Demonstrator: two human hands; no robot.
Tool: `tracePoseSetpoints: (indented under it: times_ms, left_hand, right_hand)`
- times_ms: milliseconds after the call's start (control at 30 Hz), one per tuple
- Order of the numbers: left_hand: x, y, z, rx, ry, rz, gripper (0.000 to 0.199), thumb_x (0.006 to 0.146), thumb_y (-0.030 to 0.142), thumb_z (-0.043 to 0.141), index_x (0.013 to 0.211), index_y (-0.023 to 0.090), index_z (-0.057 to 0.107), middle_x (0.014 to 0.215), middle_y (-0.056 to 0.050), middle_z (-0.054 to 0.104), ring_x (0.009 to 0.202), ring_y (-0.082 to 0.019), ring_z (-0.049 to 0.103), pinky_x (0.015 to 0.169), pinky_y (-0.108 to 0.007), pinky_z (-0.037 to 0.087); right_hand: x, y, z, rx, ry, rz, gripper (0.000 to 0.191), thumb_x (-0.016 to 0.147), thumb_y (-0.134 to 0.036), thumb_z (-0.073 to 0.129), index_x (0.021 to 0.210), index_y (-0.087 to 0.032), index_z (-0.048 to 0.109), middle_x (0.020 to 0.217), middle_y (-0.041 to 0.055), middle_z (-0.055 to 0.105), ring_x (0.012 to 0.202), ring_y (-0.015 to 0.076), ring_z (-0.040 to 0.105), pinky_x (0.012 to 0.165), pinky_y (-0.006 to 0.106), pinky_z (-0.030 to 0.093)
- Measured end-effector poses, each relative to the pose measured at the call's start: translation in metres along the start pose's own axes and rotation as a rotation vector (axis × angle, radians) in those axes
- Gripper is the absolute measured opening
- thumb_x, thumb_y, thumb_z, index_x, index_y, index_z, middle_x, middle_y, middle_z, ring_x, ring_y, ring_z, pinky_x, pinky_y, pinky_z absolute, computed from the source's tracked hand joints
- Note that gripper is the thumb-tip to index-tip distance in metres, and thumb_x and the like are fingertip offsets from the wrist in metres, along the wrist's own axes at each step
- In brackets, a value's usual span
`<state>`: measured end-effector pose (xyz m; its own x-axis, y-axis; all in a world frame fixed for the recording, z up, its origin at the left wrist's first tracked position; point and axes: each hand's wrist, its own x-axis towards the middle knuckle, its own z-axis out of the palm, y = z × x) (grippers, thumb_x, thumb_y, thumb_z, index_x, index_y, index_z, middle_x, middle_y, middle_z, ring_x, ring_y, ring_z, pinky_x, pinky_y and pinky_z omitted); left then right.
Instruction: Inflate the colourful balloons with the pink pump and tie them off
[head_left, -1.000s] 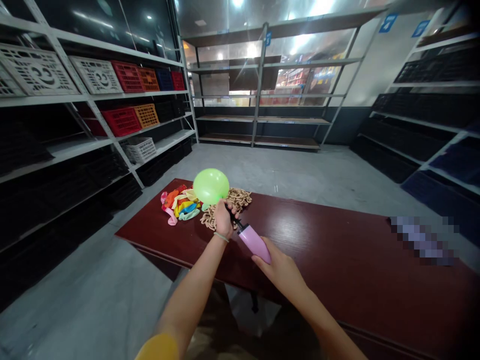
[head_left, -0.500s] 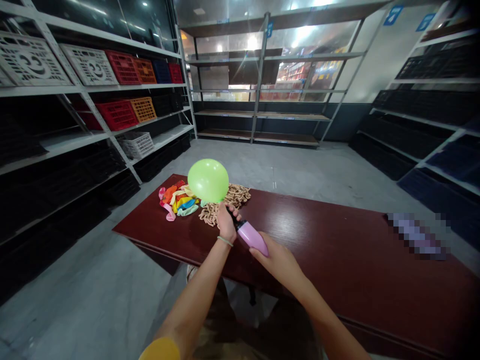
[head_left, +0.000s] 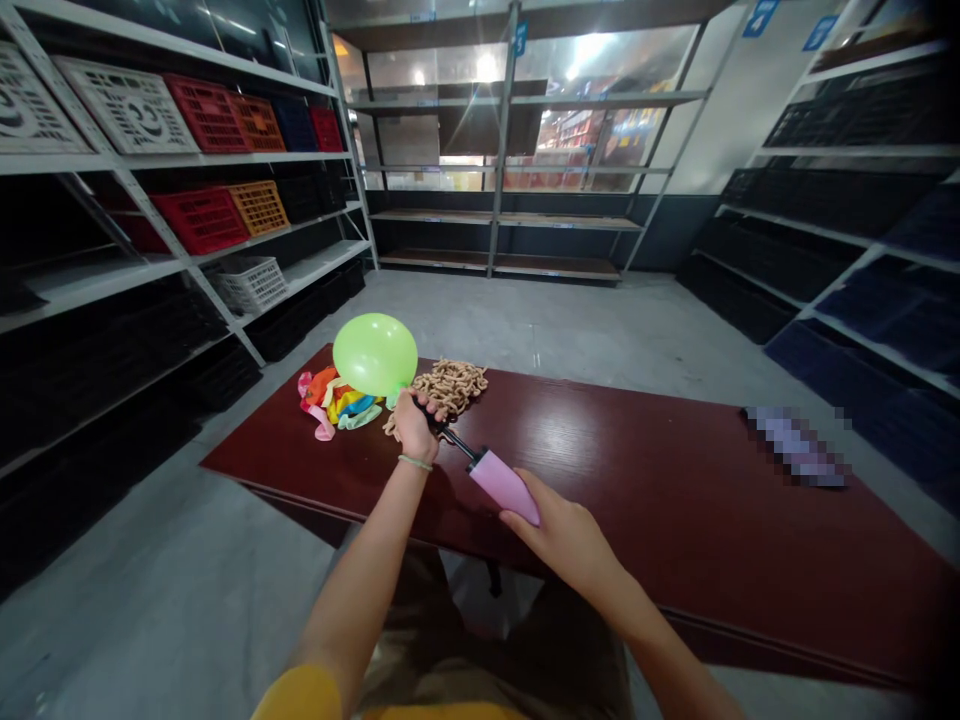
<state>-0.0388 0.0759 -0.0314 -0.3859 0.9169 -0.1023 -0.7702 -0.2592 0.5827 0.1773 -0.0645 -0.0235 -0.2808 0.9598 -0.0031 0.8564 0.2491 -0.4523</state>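
The left hand [head_left: 417,428] and right hand [head_left: 568,532] are bare; a thin, pale green band [head_left: 415,462] rings the left wrist. A yellow sleeve [head_left: 301,695] ends near that elbow. More yellow cloth [head_left: 450,713] and seemingly brown trousers [head_left: 450,650] show dimly below.

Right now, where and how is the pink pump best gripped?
Likely around the thick pink barrel, from the near right, where the right hand holds it: the pump slants away leftward, its black rod is thin, and the left hand covers the far end.
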Motion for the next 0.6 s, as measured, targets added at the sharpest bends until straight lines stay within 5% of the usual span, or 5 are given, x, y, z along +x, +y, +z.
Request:
tracePoseSetpoints:
  times_ms: [300, 600]
  left_hand:
    - [-0.051, -0.035, 0.001, 0.118, 0.013, -0.074, 0.020, 0.090, 0.034, 0.050, 0.078, 0.021, 0.041, 0.060, 0.006, 0.040, 0.043, -0.007, 0.040, 0.039, -0.019, 0.033]
    - [-0.010, -0.010, 0.001, 0.215, 0.103, -0.011, 0.020, 0.091, 0.029, 0.044, 0.073, 0.020, 0.044, 0.055, 0.005, 0.048, 0.050, -0.011, 0.055, 0.051, -0.022, 0.047]
  right_hand:
    - [0.010, -0.010, 0.001, -0.045, -0.027, 0.028, 0.053, 0.091, -0.050, 0.051, 0.138, -0.027, 0.045, 0.113, 0.0092, 0.071, 0.090, 0.0314, 0.071, 0.070, 0.034, 0.047]
    - [-0.020, 0.028, 0.008, -0.047, 0.044, 0.023, 0.051, 0.092, -0.051, 0.048, 0.137, -0.027, 0.044, 0.123, 0.0078, 0.067, 0.100, 0.0303, 0.069, 0.074, 0.035, 0.050]
